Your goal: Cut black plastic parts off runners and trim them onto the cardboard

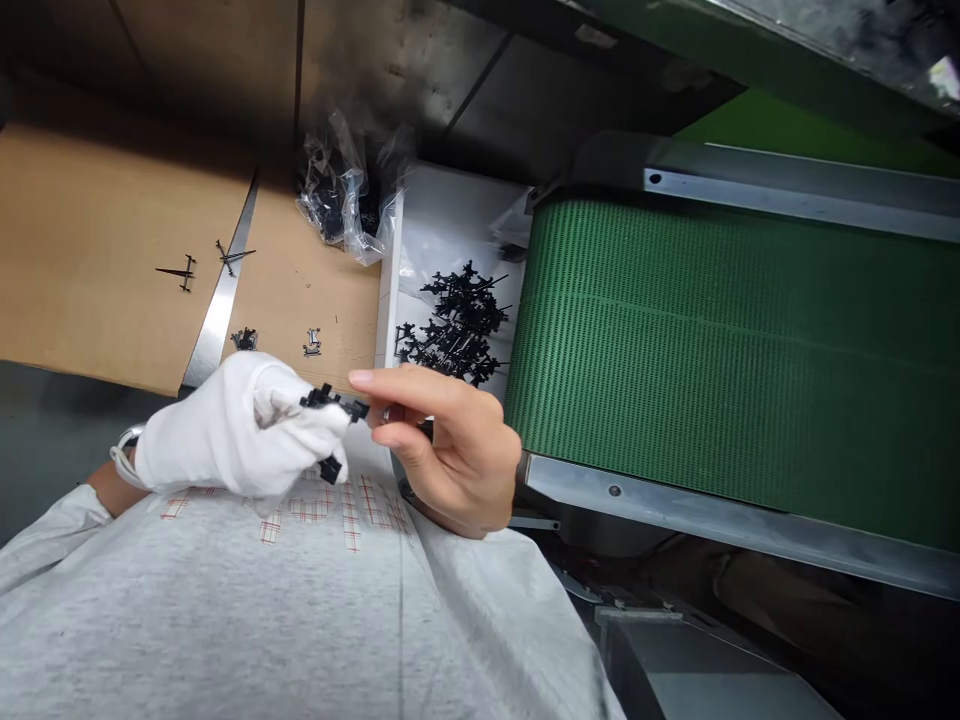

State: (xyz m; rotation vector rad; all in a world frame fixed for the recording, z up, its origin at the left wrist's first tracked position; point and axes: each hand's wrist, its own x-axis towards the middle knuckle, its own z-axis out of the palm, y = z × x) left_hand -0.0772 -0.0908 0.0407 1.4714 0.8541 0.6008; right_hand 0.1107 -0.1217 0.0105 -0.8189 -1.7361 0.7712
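Note:
My left hand (232,425), in a white glove, is closed around several small black plastic parts (330,467). Their ends stick out past the fingertips. Close beside them is my bare right hand (457,440), its index finger and thumb curved toward the parts. Something small, dark and partly shiny (388,413) shows between those fingers, mostly hidden, and its kind is unclear. Beyond my hands, a pile of black branching plastic pieces (465,315) lies in a white box (388,300).
A green conveyor belt (712,360) with metal side rails runs off to the right. On the left, a cardboard-covered table (90,250) carries a metal strip (217,320), thin black sprues (184,272) and small black parts (312,343). A clear plastic bag (352,200) stands behind.

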